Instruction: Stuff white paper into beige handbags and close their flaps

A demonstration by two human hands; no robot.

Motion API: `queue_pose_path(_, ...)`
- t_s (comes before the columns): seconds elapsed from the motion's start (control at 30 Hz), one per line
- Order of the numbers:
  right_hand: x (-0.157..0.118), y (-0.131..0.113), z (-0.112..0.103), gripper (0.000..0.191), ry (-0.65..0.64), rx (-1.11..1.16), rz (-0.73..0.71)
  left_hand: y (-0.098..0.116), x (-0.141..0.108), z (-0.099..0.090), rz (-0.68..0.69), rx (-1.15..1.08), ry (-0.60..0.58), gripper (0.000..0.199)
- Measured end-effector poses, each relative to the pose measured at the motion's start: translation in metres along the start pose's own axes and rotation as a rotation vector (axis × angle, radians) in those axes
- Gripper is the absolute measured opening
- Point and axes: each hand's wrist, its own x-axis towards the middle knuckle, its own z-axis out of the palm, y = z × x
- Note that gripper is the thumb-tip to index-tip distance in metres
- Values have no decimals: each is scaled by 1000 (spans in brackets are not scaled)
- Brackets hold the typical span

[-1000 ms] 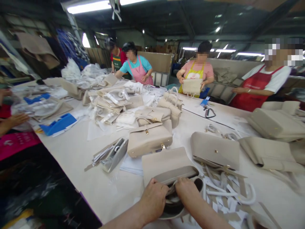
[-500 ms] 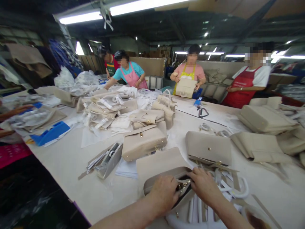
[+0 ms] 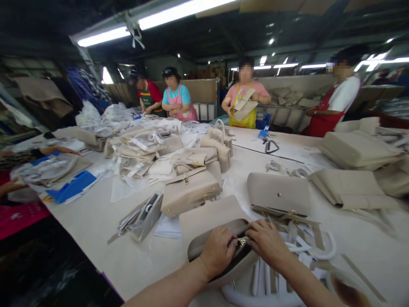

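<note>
A beige handbag point(image 3: 207, 213) lies at the near edge of the table, its flap thrown back and its dark inside showing. My left hand point(image 3: 219, 251) is closed at the bag's opening, its fingers curled beside gold metal hardware point(image 3: 242, 241). From the right, my right hand point(image 3: 265, 241) pinches the bag's edge next to the same hardware. Exactly what the left fingertips hold is hidden. Closed beige bags point(image 3: 191, 189) stand just behind, and another point(image 3: 278, 194) lies to the right.
White padded strips and handles point(image 3: 326, 251) lie right of my hands. A tape dispenser point(image 3: 150, 215) and a blue one point(image 3: 72, 186) stand to the left. Piled bag parts point(image 3: 140, 147) fill the back left. Several people stand across the table; another person's hands reach in at left.
Both my hands have shifted slightly left and closer together at the bag's opening. Across the table, the person in the yellow apron has raised and turned a bag.
</note>
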Motion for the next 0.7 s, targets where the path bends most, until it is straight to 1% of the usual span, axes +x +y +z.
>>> queue_pose_path(0.03, -2, 1, 1, 11, 6, 27, 8, 4, -3, -3, -23, 3, -19, 22)
queue_pose_path(0.1, -5, 2, 3, 14, 16, 68, 25, 10, -7, -6, -97, -4, -114, 24)
queue_pose_path(0.13, -6, 2, 4, 16, 19, 88, 32, 12, -7, -5, -162, -68, -156, 23)
queue_pose_path(0.2, -8, 3, 8, 21, 20, 132, 31, 14, -4, 0, -321, -283, -215, 17)
queue_pose_path(0.27, -9, 3, 12, 29, 24, 177, 26, 16, 3, 9, -473, -508, -297, 14)
queue_pose_path(0.33, -11, 2, 14, 35, 35, 215, 27, 20, 8, 20, -654, -787, -342, 20)
queue_pose_path(0.4, -13, 0, 15, 38, 41, 243, 35, 25, 10, 30, -820, -1059, -292, 31)
queue_pose_path(0.43, -14, -1, 14, 38, 43, 251, 41, 27, 10, 34, -883, -1172, -245, 34)
queue_pose_path(0.47, -15, -2, 14, 37, 47, 254, 48, 29, 10, 37, -920, -1238, -196, 35)
queue_pose_path(0.57, -17, -6, 11, 35, 64, 246, 48, 29, 7, 41, -971, -1276, -124, 29)
queue_pose_path(0.63, -18, -7, 9, 33, 56, 219, 27, 25, 7, 41, -1001, -1254, -145, 22)
queue_pose_path(0.7, -18, -7, 8, 29, 33, 175, 4, 20, 8, 40, -1012, -1214, -211, 20)
